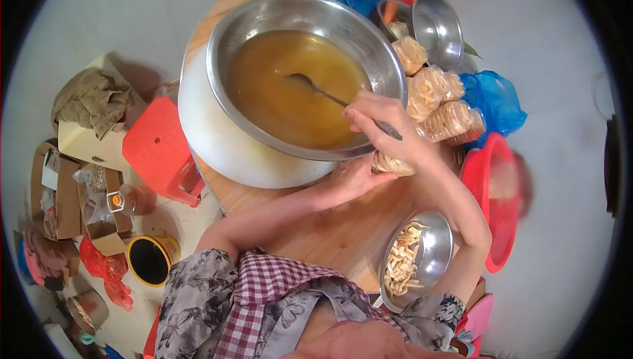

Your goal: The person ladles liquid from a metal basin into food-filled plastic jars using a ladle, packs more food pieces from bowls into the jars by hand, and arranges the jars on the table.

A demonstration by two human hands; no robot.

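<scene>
Closed around the handle of 1 metal spoon, the right hand reaches over the near right side of a large steel bowl; the head of the spoon lies in the amber liquid inside. Under the near rim, the left hand has its thumb out beside a plastic-wrapped pack; whether it grips the pack or the bowl, I cannot tell. The bowl stands on a round white board on the wooden worktop. Right of the bowl is a pile of clear-wrapped packs, next to a blue plastic bag. Nearer the body, a smaller steel bowl holds pale strips, with a red basket beyond it to the right. Left of the worktop are 1 red stool and a yellow-rimmed bucket with dark contents.
</scene>
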